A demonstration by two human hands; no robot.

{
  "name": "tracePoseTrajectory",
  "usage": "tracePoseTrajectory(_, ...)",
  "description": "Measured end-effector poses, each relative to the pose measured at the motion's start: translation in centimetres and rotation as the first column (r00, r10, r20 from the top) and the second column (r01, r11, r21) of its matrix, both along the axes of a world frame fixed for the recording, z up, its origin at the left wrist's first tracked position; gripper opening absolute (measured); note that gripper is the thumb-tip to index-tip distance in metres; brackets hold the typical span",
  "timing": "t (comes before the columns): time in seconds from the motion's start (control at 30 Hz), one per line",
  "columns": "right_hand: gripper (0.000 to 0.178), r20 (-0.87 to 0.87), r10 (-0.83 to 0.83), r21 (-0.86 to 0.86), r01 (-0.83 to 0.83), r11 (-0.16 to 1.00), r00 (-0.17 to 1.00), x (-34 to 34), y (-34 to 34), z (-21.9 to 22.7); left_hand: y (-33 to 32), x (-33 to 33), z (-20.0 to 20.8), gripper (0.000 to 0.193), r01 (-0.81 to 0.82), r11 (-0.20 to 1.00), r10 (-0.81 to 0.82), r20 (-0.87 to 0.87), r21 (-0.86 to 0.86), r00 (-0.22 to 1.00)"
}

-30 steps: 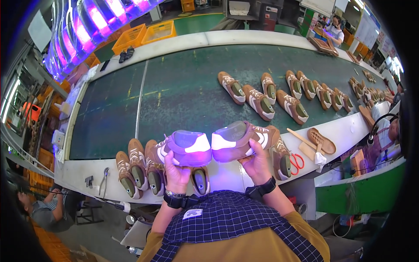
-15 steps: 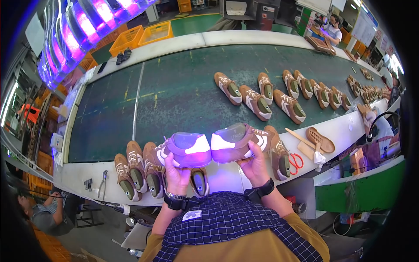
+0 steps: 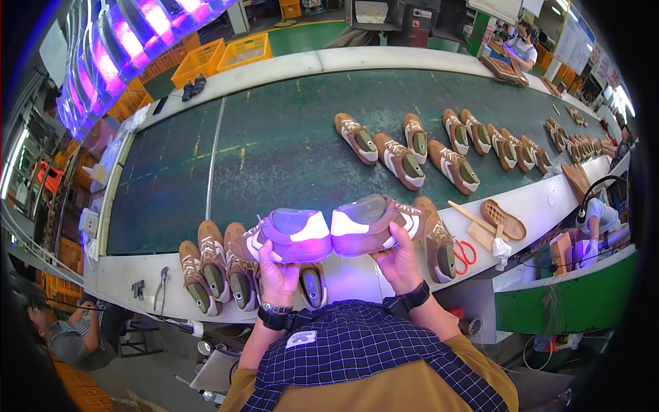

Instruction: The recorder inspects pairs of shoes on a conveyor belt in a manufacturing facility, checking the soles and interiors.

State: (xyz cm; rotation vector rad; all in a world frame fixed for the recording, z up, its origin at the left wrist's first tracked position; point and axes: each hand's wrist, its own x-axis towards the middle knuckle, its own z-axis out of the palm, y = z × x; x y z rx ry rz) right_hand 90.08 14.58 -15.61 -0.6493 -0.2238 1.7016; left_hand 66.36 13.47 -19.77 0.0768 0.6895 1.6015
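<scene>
Two brown sneakers with white heel patches are held up heel to heel over the table's near edge. My left hand (image 3: 277, 276) grips the left sneaker (image 3: 292, 237) from below, thumb along its side. In my right hand (image 3: 399, 264) is the right sneaker (image 3: 367, 230), its toe pointing right. A dark insert fills each shoe opening, and purple light falls on the heels. Several brown sneakers (image 3: 214, 264) stand on the white ledge by my left hand. Another sneaker (image 3: 441, 250) rests just right of my right hand.
Beyond the ledge lies a green conveyor belt (image 3: 274, 137) carrying several brown sneakers (image 3: 398, 161). Red-handled scissors (image 3: 465, 255), a loose sole (image 3: 504, 220) and a wooden stick (image 3: 472, 216) lie on the right ledge. Pliers (image 3: 162, 281) lie at left. Co-workers sit farther off.
The sneakers on the belt have shifted very slightly left. Both hands keep the two sneakers in nearly the same place. A co-worker at far right has moved.
</scene>
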Motion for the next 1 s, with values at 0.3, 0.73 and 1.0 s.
tracePoseTrajectory(0.3, 0.043, 0.016, -0.004, -0.018, 0.004, 1.000, 1.000, 0.0, 0.1, -0.2, 0.2, 0.0, -0.5, 0.051, -0.010, 1.000, 0.010, -0.007, 0.011, 1.000)
tracePoseTrajectory(0.73, 0.044, 0.071, 0.017, 0.006, -0.018, 1.000, 0.997, -0.1, 0.5, -0.8, 0.1, 0.6, 0.8, 0.040, -0.008, 1.000, 0.009, -0.035, 0.019, 0.999)
tracePoseTrajectory(1.0, 0.046, 0.223, 0.038, 0.065, -0.053, 0.996, 0.974, 0.9, 0.9, -0.6, -0.3, -0.1, 1.2, 0.044, -0.021, 0.997, 0.036, -0.200, 0.078, 0.979)
